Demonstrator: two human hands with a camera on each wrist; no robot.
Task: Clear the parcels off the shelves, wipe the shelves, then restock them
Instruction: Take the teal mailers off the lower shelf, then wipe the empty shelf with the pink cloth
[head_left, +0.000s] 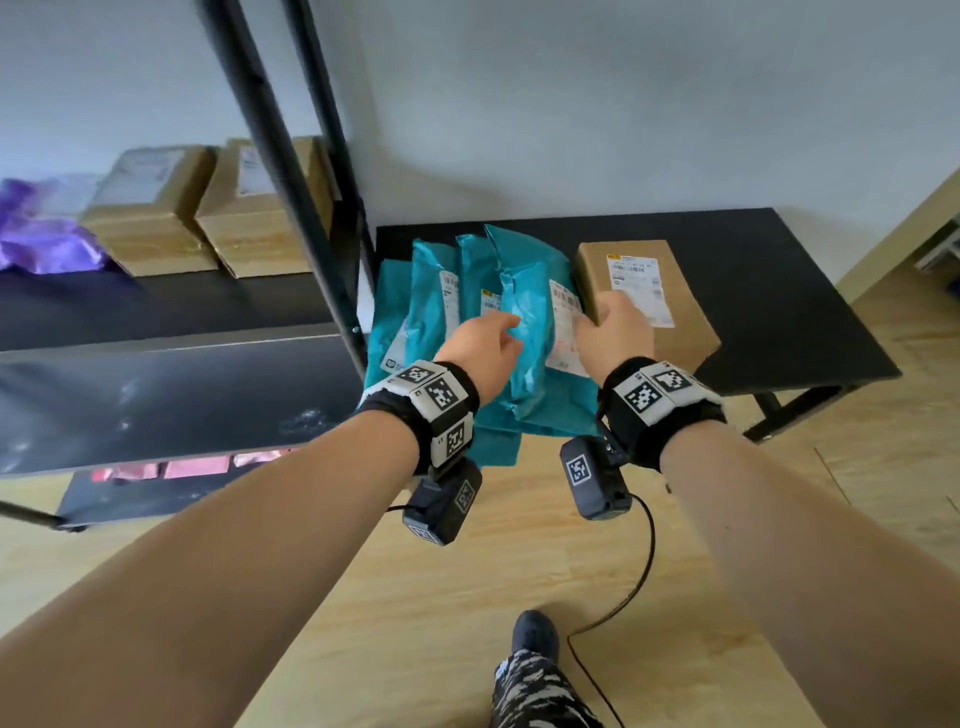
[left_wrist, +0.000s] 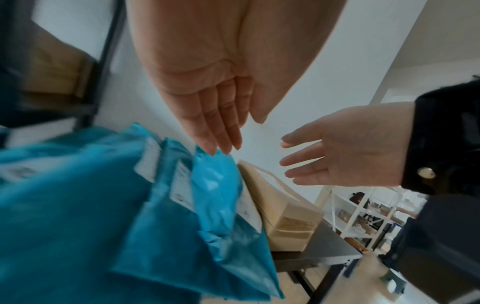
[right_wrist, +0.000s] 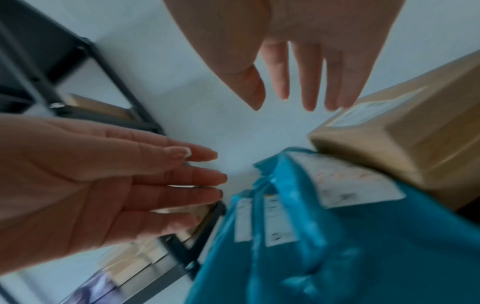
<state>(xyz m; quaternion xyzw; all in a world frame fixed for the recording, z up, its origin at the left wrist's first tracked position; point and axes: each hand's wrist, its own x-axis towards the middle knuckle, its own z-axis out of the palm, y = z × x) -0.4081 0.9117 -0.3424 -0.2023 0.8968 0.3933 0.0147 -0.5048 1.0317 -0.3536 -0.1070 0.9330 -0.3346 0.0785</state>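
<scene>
Head view: teal mailers (head_left: 498, 332) are stacked lengthwise away from the body, just left of the cardboard box (head_left: 644, 291); left hand (head_left: 485, 345), fingers spread and empty, is poised directly above them, right hand (head_left: 615, 327) over the box edge.

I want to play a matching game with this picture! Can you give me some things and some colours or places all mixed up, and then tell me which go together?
Things:
1. mailer bags
2. cardboard box
3. crumpled plastic
4. left hand

Descriptions:
A. purple, on the shelf
B. brown, on the black table
C. open, fingers straight
D. teal, piled up

Pairs: 1-D, 2-B, 3-A, 4-C
</scene>
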